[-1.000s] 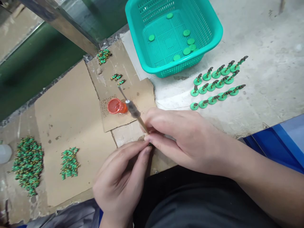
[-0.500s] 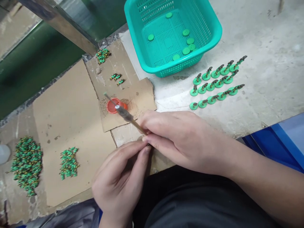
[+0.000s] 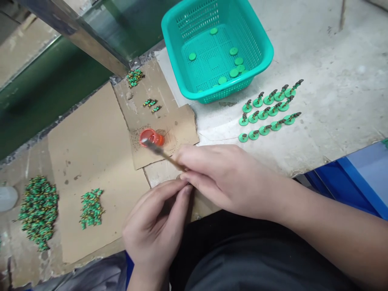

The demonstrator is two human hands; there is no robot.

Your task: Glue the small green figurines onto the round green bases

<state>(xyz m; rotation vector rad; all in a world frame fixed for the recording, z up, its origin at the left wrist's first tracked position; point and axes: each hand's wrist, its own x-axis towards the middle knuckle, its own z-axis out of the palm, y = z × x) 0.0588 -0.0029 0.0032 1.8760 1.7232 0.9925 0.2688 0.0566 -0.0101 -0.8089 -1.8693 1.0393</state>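
Observation:
My left hand (image 3: 160, 218) is closed in a pinch, its thumb and fingertips on a small dark thing that is almost wholly hidden. Touching it, my right hand (image 3: 224, 173) grips a thin wooden stick (image 3: 170, 160) with a dark wrapped section and a pale end, pointing up and left. The stick's lower end is hidden in my fingers. Beyond that pale end stands a small red cup (image 3: 156, 139) on cardboard. Right of my hands, small dark-topped figurines (image 3: 266, 112) stand on round green bases in three rows.
A teal basket (image 3: 227, 95) holds several green discs (image 3: 233, 72). Green-and-yellow figurine pieces lie in a big pile (image 3: 39, 212), a smaller pile (image 3: 91, 208) and a far pile (image 3: 134, 78), with three single pieces (image 3: 151, 104) near the cup. A white container (image 3: 8, 198) sits at the left edge.
My view has shifted slightly, so the basket and figurine rows sit further left and lower. The stick's upper part is tilted differently, its thin green-tipped end no longer visible. Both hands keep their hold.

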